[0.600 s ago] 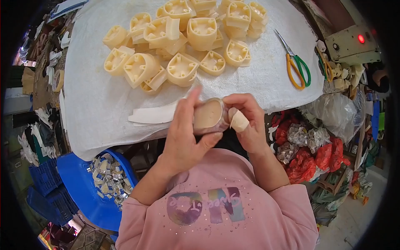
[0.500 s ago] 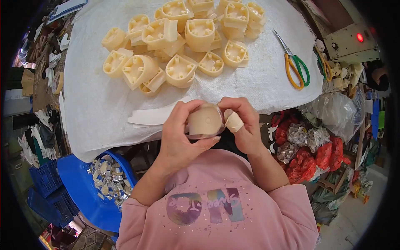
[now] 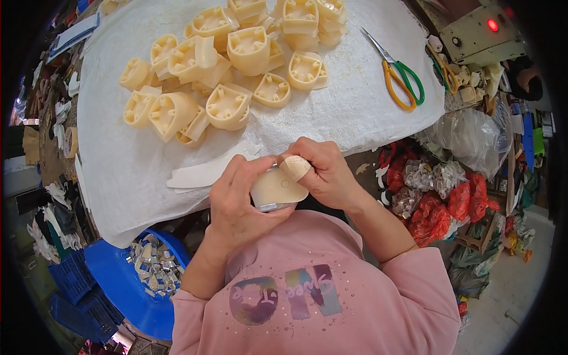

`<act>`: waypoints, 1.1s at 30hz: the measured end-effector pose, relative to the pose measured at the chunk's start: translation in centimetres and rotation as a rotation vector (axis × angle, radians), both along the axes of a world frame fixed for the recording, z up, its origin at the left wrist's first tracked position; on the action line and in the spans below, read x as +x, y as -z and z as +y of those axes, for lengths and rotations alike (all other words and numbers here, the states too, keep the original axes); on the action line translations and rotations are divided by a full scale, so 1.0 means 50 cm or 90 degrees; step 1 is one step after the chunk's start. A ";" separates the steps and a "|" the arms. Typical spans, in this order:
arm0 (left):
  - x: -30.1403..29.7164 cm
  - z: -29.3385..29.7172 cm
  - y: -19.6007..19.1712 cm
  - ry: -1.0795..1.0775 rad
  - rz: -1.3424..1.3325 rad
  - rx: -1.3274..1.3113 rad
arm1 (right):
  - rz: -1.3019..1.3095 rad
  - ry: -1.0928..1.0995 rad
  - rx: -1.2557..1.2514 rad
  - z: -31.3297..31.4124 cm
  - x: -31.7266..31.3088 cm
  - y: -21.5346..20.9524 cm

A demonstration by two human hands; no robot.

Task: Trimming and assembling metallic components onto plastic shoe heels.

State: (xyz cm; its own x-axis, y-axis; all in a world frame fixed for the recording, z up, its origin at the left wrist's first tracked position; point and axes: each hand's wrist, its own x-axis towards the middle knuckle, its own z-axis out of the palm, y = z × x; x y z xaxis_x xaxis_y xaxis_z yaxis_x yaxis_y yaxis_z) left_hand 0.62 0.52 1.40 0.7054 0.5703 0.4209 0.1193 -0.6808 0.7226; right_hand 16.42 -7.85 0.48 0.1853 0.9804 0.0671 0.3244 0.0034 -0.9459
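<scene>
Just by the worktop's [image 3: 136, 183] near edge, a block [image 3: 269, 190]

The left hand [image 3: 232, 192] wraps the beige block's side; the right hand [image 3: 328, 177] pinches its far rim, its thumb cover [image 3: 296, 168] over the top face. White strips [image 3: 201, 171] lie near the left hand; cups [image 3: 228, 106] and scissors [image 3: 397, 76] lie farther back.

The piece [image 3: 273, 189] has a smooth top and a shiny, metal-looking side; the blocks [image 3: 247, 48] look like smooth, waxy plastic; the scissors [image 3: 388, 60] have shiny metal blades; the sheet [image 3: 118, 183] is rough and wrinkly; the tub [image 3: 112, 278] is smooth plastic.
</scene>
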 end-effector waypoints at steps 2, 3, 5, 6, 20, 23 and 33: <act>0.009 -0.007 0.006 -0.010 0.008 0.015 | 0.138 0.060 -0.018 0.000 -0.005 0.011; 0.010 -0.010 0.006 -0.027 0.019 0.030 | 0.137 0.058 -0.017 -0.003 -0.002 0.011; 0.008 -0.009 0.006 -0.049 0.019 0.043 | 0.387 0.005 -0.128 -0.011 0.008 0.011; 0.008 -0.010 0.007 -0.063 0.018 0.054 | 0.384 0.007 -0.128 -0.016 0.005 0.012; 0.023 -0.024 0.021 -0.189 0.036 0.116 | 0.577 0.138 0.004 -0.020 -0.078 0.055; 0.031 -0.025 0.024 -0.213 0.033 0.116 | 0.458 0.143 0.029 -0.013 -0.079 0.044; 0.026 -0.033 0.050 -0.231 -0.042 0.085 | 0.031 0.159 0.131 -0.008 -0.088 0.033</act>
